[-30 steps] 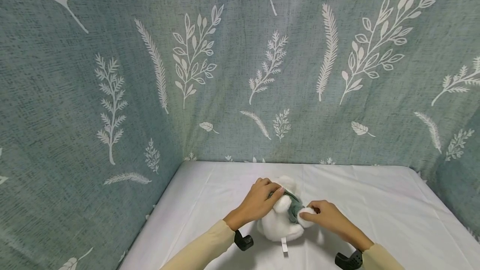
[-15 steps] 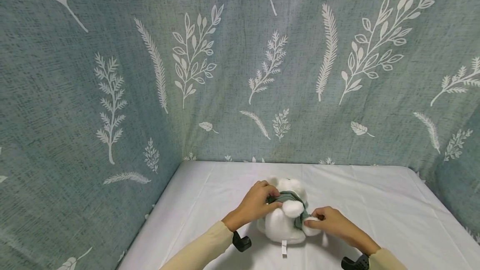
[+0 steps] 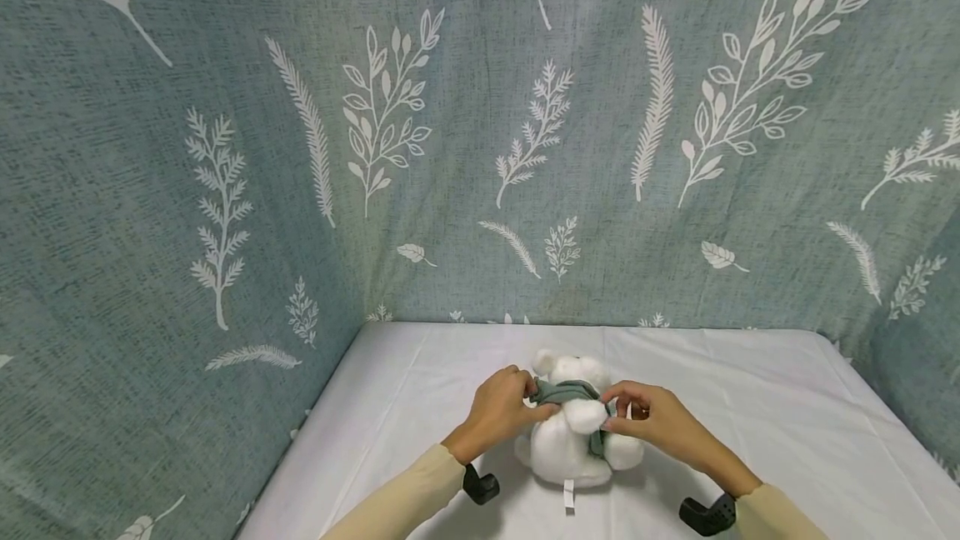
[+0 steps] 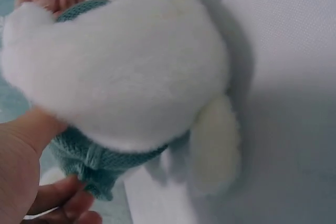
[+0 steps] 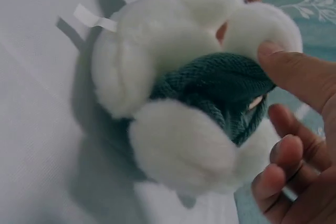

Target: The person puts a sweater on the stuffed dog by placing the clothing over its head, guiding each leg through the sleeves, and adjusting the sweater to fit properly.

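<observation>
A white plush animal (image 3: 558, 450) with round ears sits upright on the white surface, a paper tag (image 3: 568, 497) sticking out at its base. Around its neck and down one side runs a green knitted scarf (image 3: 567, 392). My left hand (image 3: 498, 408) pinches the scarf at the left; in the left wrist view its fingertips are on the scarf's end (image 4: 100, 179), the thumb partly behind the fur. At the toy's right side is my right hand (image 3: 660, 422). Its thumb (image 5: 299, 74) touches a white paw (image 5: 257, 27), while the other fingers stay loosely bent, apart from the thumb.
The white-covered table (image 3: 750, 407) extends on both sides of the toy. Green-blue cloth with white leaf prints (image 3: 465, 148) hangs behind and at the sides. A black device is strapped to each wrist.
The plush turned and settled upright, its head and ear coming into view. My right hand let go of the lower right limb and rose to the upper paw near the scarf.
</observation>
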Demonstrator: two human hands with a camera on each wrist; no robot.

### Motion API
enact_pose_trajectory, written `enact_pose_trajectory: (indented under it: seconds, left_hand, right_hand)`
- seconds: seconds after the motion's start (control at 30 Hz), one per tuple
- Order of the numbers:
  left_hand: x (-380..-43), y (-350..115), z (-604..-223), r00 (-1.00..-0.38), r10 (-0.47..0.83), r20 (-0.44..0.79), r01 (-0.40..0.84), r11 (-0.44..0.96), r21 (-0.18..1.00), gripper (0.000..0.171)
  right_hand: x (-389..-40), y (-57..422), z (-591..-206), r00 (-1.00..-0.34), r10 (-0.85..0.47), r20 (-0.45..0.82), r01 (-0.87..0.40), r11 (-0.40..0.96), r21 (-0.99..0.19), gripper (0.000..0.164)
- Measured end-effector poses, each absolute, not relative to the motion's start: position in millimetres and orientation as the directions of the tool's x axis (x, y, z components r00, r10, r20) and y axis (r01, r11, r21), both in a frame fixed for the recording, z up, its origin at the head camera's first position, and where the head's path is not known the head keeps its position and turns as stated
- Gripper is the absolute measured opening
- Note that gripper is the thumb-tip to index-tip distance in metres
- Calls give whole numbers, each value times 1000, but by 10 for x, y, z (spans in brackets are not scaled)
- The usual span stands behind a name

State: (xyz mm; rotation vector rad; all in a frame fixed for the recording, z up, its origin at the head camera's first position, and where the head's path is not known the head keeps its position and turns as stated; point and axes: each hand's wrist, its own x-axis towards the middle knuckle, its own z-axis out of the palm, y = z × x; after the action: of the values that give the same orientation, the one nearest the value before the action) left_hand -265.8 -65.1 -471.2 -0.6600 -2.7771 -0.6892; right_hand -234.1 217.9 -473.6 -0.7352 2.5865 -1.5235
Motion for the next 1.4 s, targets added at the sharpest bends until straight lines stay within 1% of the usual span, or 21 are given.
enact_pose_trajectory:
  seconds: [0.1, 0.2, 0.27, 0.37, 0.5, 0.63, 0.67, 0.83, 0.9, 0.97, 1.07, 1.13, 1.27, 1.33, 1.4]
  left_hand:
    - [-2672, -638, -4723, -864, 406, 297, 499, 769, 400, 26]
    - [-2678, -623, -4730, -831, 460, 313, 555, 719, 417, 16]
    - [-2676, -615, -4736, -813, 486, 321, 583, 689, 431, 14]
    - [-2675, -608, -4740, -803, 499, 325, 596, 672, 441, 11]
    - [-2682, -593, -4730, -812, 493, 312, 582, 654, 483, 9]
    - [-2663, -575, -4676, -814, 489, 314, 576, 603, 552, 9]
    - [-2655, -570, -4659, -811, 491, 318, 578, 588, 566, 9]
    - [-2615, -549, -4579, -778, 507, 371, 621, 528, 579, 8]
    - [-2605, -545, -4568, -765, 506, 398, 639, 522, 565, 8]
    - [-2597, -540, -4570, -756, 503, 419, 652, 524, 548, 8]
    - [-2578, -531, -4567, -734, 512, 446, 678, 524, 515, 8]
    - [-2555, -520, -4560, -709, 536, 459, 705, 518, 484, 8]
    - [-2516, -498, -4546, -666, 600, 443, 746, 517, 420, 9]
    - [-2507, -493, -4535, -662, 622, 419, 749, 518, 414, 10]
    - [-2514, -497, -4525, -671, 631, 390, 737, 511, 442, 13]
  right_hand:
    - [-2370, 2113, -4738, -835, -469, 288, -481, 365, -797, 29]
    - [-2386, 2050, -4748, -774, -512, 373, -576, 324, -750, 29]
    - [-2389, 2011, -4754, -741, -535, 407, -614, 291, -734, 29]
    - [-2393, 1951, -4754, -717, -552, 427, -636, 268, -723, 29]
    - [-2390, 1859, -4712, -733, -522, 436, -638, 303, -708, 21]
    - [-2401, 1766, -4679, -763, -469, 444, -627, 371, -685, 8]
    - [-2411, 1749, -4679, -774, -453, 443, -619, 390, -682, 7]
    - [-2463, 1701, -4690, -860, -354, 367, -504, 483, -716, 22]
    - [-2471, 1681, -4695, -894, -312, 322, -443, 505, -740, 22]
    - [-2477, 1656, -4699, -912, -283, 295, -405, 525, -749, 21]
    - [-2489, 1609, -4706, -928, -249, 279, -372, 550, -748, 19]
    - [-2498, 1581, -4713, -933, -223, 282, -359, 568, -740, 19]
    - [-2506, 1555, -4733, -942, -159, 295, -329, 597, -732, 25]
    - [-2506, 1555, -4740, -941, -137, 309, -327, 602, -728, 26]
    - [-2506, 1559, -4749, -938, -123, 323, -330, 599, -730, 26]
